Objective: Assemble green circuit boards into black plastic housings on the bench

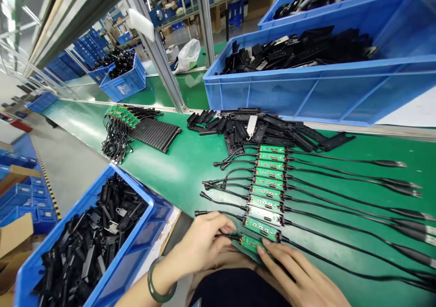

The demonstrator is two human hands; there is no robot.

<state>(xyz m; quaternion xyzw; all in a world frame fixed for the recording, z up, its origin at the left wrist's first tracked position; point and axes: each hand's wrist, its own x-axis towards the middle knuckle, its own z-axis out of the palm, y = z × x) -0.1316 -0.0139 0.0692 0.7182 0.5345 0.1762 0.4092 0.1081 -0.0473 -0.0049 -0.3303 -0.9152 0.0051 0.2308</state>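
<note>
A row of green circuit boards (267, 192) in narrow black casings lies on the green table in front of me, black cables running out from both ends. At the near end of the row sits the closest circuit board (250, 242), by the table edge. My left hand (209, 234) is closed in a pinch on the short black cable (231, 235) at that board's left end. Fingers of my right hand (294, 270) press on the board's right end, covering it; the thumb is hidden. One casing in the row carries a pale cover strip (264, 215).
Loose black casings (259, 127) are heaped behind the row. A large blue bin (306, 89) stands beyond them; another blue bin (136, 225) full of black parts is at lower left. Farther left lie bundled boards with cables (122, 116) beside stacked black casings (155, 132).
</note>
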